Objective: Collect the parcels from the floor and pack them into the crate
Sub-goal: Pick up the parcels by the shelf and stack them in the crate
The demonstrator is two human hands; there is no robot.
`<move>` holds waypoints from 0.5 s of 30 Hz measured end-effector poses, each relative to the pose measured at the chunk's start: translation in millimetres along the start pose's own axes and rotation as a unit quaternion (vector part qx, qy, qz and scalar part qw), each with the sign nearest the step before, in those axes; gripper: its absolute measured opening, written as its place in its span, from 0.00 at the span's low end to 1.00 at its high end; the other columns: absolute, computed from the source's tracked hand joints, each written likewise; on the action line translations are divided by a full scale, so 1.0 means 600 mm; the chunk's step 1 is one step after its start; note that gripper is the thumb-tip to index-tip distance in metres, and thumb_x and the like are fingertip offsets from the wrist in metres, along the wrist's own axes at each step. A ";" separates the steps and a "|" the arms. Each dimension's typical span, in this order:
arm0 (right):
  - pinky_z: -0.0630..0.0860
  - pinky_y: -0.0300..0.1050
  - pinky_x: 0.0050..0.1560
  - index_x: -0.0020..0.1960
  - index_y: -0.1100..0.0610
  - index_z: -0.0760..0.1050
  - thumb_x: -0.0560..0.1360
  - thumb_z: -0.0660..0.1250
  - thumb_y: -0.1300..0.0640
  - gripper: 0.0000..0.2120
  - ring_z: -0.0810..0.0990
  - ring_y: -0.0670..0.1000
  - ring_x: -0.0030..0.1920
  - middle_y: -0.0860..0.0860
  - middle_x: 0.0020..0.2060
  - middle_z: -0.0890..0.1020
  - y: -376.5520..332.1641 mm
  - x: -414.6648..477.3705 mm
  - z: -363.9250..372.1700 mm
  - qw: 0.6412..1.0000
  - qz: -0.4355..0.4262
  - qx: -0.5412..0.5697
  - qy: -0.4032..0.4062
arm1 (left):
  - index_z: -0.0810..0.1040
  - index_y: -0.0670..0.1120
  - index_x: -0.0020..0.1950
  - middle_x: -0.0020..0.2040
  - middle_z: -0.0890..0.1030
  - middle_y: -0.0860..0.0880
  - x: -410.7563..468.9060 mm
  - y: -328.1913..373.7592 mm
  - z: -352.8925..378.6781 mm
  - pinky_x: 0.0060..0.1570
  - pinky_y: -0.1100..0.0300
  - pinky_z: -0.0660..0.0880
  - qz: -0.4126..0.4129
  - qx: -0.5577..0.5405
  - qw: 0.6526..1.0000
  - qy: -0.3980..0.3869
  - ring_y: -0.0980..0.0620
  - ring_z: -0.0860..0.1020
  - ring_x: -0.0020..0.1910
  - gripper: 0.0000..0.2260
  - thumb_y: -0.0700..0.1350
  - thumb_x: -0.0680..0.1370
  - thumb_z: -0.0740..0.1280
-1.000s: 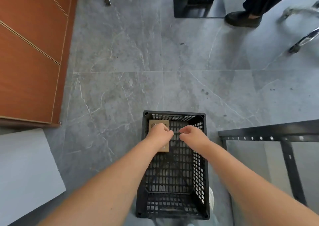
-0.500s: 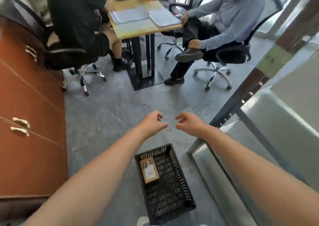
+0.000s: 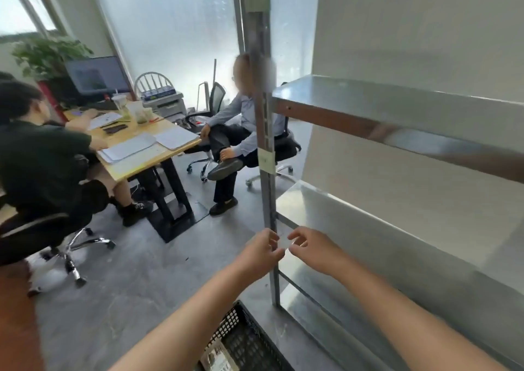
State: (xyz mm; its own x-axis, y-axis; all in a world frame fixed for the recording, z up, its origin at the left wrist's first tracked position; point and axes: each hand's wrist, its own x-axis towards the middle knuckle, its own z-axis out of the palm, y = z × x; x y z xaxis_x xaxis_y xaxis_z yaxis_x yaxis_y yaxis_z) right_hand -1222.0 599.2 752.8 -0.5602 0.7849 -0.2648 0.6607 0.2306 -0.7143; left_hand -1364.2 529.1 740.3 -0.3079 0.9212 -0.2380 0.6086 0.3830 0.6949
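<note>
Your left hand (image 3: 261,253) and right hand (image 3: 312,250) hang side by side in front of you, with fingers loosely curled and holding nothing. The black crate (image 3: 252,339) sits low on the floor (image 3: 136,285), under your arms and closer to your body than your hands, and one parcel (image 3: 219,359) lies in it right by your left arm. No other parcel shows here, so I think you must look down and around first.

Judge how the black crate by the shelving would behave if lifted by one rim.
The crate probably stays stiff: its lattice walls look like moulded plastic. Likely light for its size, being mostly holes. Lifted by one rim it may tip, and the parcel lying inside could slide.
</note>
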 end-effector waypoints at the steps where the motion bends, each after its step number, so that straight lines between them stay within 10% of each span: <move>1: 0.74 0.41 0.51 0.59 0.49 0.76 0.75 0.65 0.50 0.14 0.78 0.48 0.51 0.47 0.52 0.80 0.026 -0.028 -0.021 1.000 0.013 0.009 0.015 | 0.74 0.45 0.63 0.59 0.79 0.48 -0.007 0.026 0.027 0.60 0.54 0.75 0.007 0.005 1.000 -0.012 0.51 0.78 0.58 0.15 0.48 0.78 0.66; 9: 0.67 0.38 0.42 0.54 0.53 0.78 0.78 0.62 0.51 0.10 0.75 0.48 0.44 0.49 0.44 0.80 0.281 -0.283 -0.170 0.987 0.107 0.039 0.115 | 0.75 0.49 0.55 0.54 0.81 0.47 -0.073 0.241 0.290 0.48 0.59 0.75 0.132 0.119 0.975 -0.130 0.48 0.80 0.52 0.07 0.45 0.78 0.64; 15: 0.70 0.46 0.38 0.42 0.57 0.73 0.79 0.58 0.50 0.13 0.76 0.54 0.40 0.52 0.36 0.77 0.509 -0.612 -0.261 0.918 0.275 0.118 0.260 | 0.77 0.45 0.53 0.49 0.79 0.47 -0.208 0.475 0.604 0.48 0.63 0.72 0.333 0.178 0.880 -0.288 0.47 0.79 0.51 0.07 0.40 0.76 0.66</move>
State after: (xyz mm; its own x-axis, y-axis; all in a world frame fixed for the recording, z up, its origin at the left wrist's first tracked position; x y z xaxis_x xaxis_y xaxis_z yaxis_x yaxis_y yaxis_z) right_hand -736.5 471.4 733.3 0.1811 0.9278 -0.3263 0.6109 -0.3661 -0.7020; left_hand -887.2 548.2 722.0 0.5632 0.7926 -0.2335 0.7355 -0.3522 0.5788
